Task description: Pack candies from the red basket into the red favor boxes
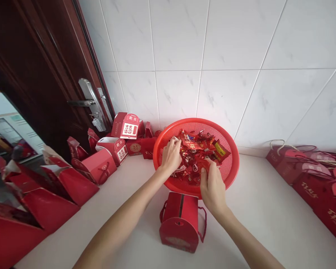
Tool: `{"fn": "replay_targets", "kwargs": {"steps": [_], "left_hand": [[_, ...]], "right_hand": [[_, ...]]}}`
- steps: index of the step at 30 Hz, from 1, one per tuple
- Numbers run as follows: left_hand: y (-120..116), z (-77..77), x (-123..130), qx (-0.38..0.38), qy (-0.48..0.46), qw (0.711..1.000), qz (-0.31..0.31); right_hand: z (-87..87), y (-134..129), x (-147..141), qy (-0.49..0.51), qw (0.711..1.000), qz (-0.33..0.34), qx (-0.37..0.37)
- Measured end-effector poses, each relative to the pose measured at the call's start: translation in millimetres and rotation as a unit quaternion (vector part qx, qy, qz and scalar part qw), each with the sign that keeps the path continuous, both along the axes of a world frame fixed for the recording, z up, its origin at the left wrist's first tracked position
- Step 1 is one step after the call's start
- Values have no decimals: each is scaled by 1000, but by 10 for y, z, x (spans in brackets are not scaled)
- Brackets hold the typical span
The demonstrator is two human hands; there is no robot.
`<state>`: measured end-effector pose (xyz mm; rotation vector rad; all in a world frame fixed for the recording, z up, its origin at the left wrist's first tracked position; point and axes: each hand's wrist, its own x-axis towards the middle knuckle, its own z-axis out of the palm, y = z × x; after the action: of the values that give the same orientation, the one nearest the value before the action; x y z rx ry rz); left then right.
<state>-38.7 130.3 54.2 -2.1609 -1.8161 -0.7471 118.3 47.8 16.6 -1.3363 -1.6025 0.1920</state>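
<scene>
1. A round red mesh basket [229, 164] sits on the pale surface [268, 216], pushed up against the white tiled wall [226, 56]. It holds a heap of wrapped sweets [205, 147], mostly red foil with a few gold and dark wrappers showing.
2. Just in front of the basket, nearest the person, stands a small red gift box [180, 222] with cord handles at each side and its top flaps parted.
3. The left hand [170, 156] reaches in over the basket's left rim, palm down, its fingers [176, 142] curled into the sweets; they look closed on a wrapper, though what is pinched is too small to make out.
4. The right hand [212, 186] hangs over the basket's near rim, just above the gift box, the wrist bent back towards the person. Its fingers [210, 162] are drawn narrow together around a red sweet wrapper [203, 164].
5. Both forearms are bare and stretch forward from the bottom edge, the two hands near each other but apart.
6. More red boxes [100, 164] lie open or tipped along the left by a dark wooden door [44, 74]; red bags [319, 175] are stacked at the right.
</scene>
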Motion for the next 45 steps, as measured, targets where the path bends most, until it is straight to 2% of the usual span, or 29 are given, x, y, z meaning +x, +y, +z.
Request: {"fn": "replay_targets", "kwargs": {"steps": [3,8,14,18,24,32,41,45], "left_hand": [[-10,-64,-41,22,-23,999,-3],[-56,-109,-57,55,-74,996,-9],[-138,-209,-22,128,-94,987,-28],[-155,-275,20,141,-96,984,-43],[-147,-274,63,129,-102,986,-31],[-213,-445,19,138,-39,989,-22],[-218,-290,69,85,-40,996,-4],[-247,-278,58,83,-45,995,-22]], "right_hand": [[-6,-80,-56,-84,996,-13,-25],[-34,-99,-102,-224,971,-44,-68],[-201,-110,-149,-309,948,-60,-52],[-258,-74,-152,-326,942,-64,-38],[-277,-28,-130,-341,937,-73,-22],[-399,-56,-180,-359,932,-52,-2],[-391,23,-91,-354,933,-60,-23],[-427,38,-77,-349,935,-67,-17]]}}
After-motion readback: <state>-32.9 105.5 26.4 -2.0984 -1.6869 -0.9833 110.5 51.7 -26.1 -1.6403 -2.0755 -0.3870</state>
